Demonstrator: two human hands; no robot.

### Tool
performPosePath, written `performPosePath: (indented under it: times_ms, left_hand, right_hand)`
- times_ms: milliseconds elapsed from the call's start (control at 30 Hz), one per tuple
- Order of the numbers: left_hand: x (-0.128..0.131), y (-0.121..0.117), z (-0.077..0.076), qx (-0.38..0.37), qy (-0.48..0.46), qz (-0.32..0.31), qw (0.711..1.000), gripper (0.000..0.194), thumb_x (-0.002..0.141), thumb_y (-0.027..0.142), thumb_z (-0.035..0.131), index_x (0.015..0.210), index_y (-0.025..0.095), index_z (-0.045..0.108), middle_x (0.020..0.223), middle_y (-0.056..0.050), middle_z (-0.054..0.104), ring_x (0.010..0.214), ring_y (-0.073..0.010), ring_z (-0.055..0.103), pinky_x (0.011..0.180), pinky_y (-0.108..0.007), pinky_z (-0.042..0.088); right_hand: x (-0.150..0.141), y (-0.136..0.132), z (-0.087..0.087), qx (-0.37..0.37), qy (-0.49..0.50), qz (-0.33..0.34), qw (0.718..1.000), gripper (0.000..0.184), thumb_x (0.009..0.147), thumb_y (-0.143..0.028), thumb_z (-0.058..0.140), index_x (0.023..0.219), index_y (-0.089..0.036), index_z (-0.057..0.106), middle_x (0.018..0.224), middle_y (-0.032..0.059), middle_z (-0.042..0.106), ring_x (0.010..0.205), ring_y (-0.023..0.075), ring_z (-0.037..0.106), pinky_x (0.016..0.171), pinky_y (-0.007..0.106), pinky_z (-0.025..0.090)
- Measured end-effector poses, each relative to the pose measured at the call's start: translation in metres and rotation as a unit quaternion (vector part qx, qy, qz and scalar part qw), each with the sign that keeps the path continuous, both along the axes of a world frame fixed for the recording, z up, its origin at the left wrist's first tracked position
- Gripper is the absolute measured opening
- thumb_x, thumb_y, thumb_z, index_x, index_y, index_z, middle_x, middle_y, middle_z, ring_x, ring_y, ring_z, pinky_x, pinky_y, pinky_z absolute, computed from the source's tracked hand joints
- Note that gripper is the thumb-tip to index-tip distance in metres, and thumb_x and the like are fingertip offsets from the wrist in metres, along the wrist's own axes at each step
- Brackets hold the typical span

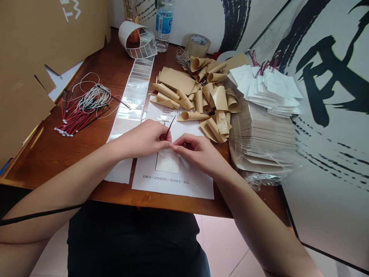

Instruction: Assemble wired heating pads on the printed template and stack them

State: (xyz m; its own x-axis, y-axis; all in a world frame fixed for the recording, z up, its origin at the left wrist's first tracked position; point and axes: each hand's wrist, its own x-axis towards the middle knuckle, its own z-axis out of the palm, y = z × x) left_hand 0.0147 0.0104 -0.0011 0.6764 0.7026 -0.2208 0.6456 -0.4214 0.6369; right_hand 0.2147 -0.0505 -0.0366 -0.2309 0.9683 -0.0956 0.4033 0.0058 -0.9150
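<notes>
Over a printed white sheet (173, 188), my left hand (151, 139) pinches a thin dark red and black wire (170, 127), whose free end sticks up past the fingers. My right hand (198, 152) meets it fingertip to fingertip, thumb and index finger pressed together. Whatever lies between the right fingertips is too small and hidden to name. Below the hands, a printed rectangle and the text DRS-206DC-E001-01 show on the sheet. A strip of clear labels (134, 94) runs beside the left hand, its roll (137, 38) standing at the back.
Red and black wires with white connectors (72, 119), plus tangled white cord (95, 98), lie at left. Curled brown paper pieces (198, 100) are heaped behind my hands. At right, white packets (265, 88) top a plastic-wrapped stack (265, 134). Tape (198, 45) and a water bottle (163, 27) stand behind.
</notes>
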Motion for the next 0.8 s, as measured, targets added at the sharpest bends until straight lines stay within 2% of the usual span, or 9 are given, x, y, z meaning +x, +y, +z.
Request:
performPosePath:
  times_ms: [133,367,467,533,633,700,800]
  left_hand:
    - [0.001,-0.002,0.005,-0.001,0.002,-0.001,1.000,0.015,0.089,0.028,0.065,0.085,0.017,0.073,0.078,-0.002,0.071,0.071,-0.0156,0.058,0.068,-0.028,0.038]
    - [-0.004,0.000,0.007,-0.030,-0.013,-0.014,0.999,0.022,0.090,0.038,0.062,0.088,0.018,0.073,0.080,-0.002,0.071,0.073,-0.0164,0.059,0.068,-0.028,0.039]
    - [-0.007,0.002,0.003,-0.077,-0.037,-0.004,0.996,0.030,0.087,0.047,0.065,0.096,0.019,0.070,0.088,-0.003,0.073,0.081,-0.0181,0.063,0.069,-0.028,0.041]
    - [-0.008,0.004,0.000,-0.124,-0.055,0.011,0.991,0.041,0.079,0.052,0.073,0.103,0.020,0.067,0.093,-0.003,0.073,0.083,-0.0188,0.064,0.068,-0.028,0.043]
    - [-0.009,0.006,-0.003,-0.171,-0.034,0.000,0.985,0.043,0.071,0.048,0.079,0.101,0.019,0.068,0.081,-0.001,0.070,0.072,-0.0172,0.062,0.061,-0.027,0.041]
    - [-0.009,0.006,-0.003,-0.154,-0.014,-0.013,0.988,0.036,0.072,0.046,0.078,0.095,0.019,0.070,0.070,0.002,0.065,0.064,-0.0152,0.058,0.058,-0.027,0.038]
    - [-0.008,0.005,-0.002,-0.134,-0.005,-0.014,0.991,0.032,0.073,0.045,0.077,0.091,0.019,0.071,0.064,0.003,0.063,0.060,-0.0143,0.056,0.054,-0.027,0.036]
  right_hand:
    - [0.001,0.000,0.002,-0.032,0.039,-0.003,0.999,0.026,0.083,-0.048,0.074,0.081,-0.022,0.075,0.084,0.0026,0.073,0.080,0.0183,0.060,0.074,0.032,0.045]
    - [-0.002,-0.003,0.007,-0.064,0.059,-0.015,0.996,0.033,0.082,-0.054,0.075,0.079,-0.021,0.075,0.077,-0.0003,0.070,0.072,0.0150,0.056,0.072,0.030,0.043]
    - [-0.003,-0.003,0.008,-0.071,0.066,-0.020,0.995,0.032,0.080,-0.053,0.077,0.078,-0.021,0.076,0.077,-0.0004,0.070,0.073,0.0146,0.056,0.073,0.029,0.042]
    - [-0.003,-0.003,0.007,-0.083,0.073,-0.023,0.994,0.032,0.079,-0.051,0.077,0.078,-0.020,0.076,0.078,0.0001,0.070,0.074,0.0148,0.056,0.074,0.030,0.041]
    - [-0.002,-0.003,0.005,-0.099,0.085,-0.029,0.991,0.031,0.079,-0.050,0.077,0.079,-0.019,0.076,0.080,0.0007,0.070,0.076,0.0152,0.056,0.075,0.030,0.040]
    - [-0.002,-0.003,0.004,-0.106,0.098,-0.033,0.989,0.030,0.078,-0.049,0.078,0.080,-0.019,0.075,0.080,0.0004,0.069,0.076,0.0150,0.055,0.074,0.030,0.039]
    - [-0.001,-0.003,0.002,-0.121,0.125,-0.038,0.984,0.031,0.077,-0.050,0.080,0.079,-0.019,0.074,0.079,-0.0001,0.068,0.075,0.0141,0.054,0.072,0.030,0.038]
